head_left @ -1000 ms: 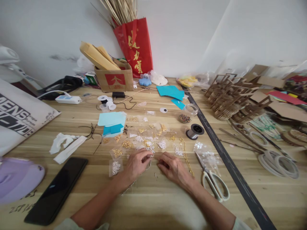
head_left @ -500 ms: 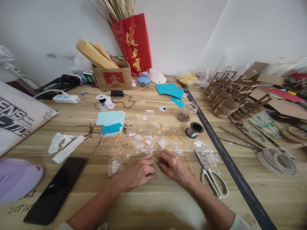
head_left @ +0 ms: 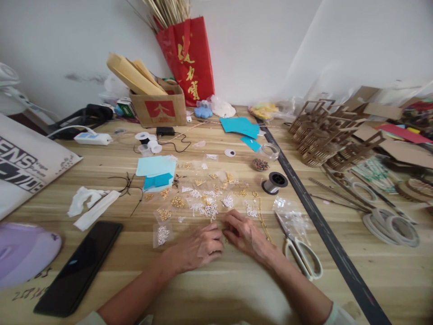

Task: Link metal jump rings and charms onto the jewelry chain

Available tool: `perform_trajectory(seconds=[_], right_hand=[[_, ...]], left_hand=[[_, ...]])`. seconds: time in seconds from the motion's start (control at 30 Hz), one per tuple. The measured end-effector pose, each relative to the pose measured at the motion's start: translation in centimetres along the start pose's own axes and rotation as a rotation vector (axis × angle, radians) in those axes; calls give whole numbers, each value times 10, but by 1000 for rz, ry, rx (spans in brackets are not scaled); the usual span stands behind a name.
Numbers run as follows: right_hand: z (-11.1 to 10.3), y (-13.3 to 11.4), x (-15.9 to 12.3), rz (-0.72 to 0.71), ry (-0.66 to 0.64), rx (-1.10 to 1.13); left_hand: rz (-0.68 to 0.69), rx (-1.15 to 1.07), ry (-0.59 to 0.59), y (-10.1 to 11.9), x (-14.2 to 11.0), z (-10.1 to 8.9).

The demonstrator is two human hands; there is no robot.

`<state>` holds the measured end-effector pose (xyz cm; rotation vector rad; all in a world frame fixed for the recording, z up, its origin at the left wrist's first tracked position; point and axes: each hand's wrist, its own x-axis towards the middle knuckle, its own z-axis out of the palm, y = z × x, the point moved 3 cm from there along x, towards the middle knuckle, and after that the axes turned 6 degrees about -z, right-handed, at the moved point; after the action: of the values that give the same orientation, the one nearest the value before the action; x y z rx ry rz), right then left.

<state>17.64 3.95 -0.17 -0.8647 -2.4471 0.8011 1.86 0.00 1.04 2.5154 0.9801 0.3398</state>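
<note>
My left hand [head_left: 204, 244] rests low over the table, palm down, fingers curled inward and fingertips hidden. Facing it, nearly touching, my right hand [head_left: 244, 234] has its thumb and fingers bent together; whatever they pinch is too small to see. Just beyond both hands lies a pile of silver jewellery findings [head_left: 210, 208], with a small silver ring [head_left: 213, 218] at its near edge. Around it are little clear bags of gold findings [head_left: 178, 202] and white-silver rings [head_left: 163, 235]. A gold chain [head_left: 264, 221] runs beside my right hand.
White-handled scissors [head_left: 303, 259] lie right of my right forearm, below a clear plastic bag [head_left: 292, 214] and a wire spool [head_left: 274, 183]. A black phone [head_left: 79, 268] is at left. Blue cards [head_left: 155, 167], small wooden baskets [head_left: 318, 135] and a cardboard box [head_left: 160, 110] stand farther back.
My left hand has come down from the silver pile toward me and turned palm down, covering the silver chain seen earlier. My right hand has stayed almost still.
</note>
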Motion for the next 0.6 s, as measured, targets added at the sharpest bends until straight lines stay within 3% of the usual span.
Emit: perform_trajectory(seconds=[0.37, 0.6], right_hand=[[-4, -2, 0, -18, -21, -37], [-7, -2, -1, -21, -35, -76]], left_hand=[[-19, -1, 33, -1, -1, 0], [-80, -51, 68, -16, -2, 1]])
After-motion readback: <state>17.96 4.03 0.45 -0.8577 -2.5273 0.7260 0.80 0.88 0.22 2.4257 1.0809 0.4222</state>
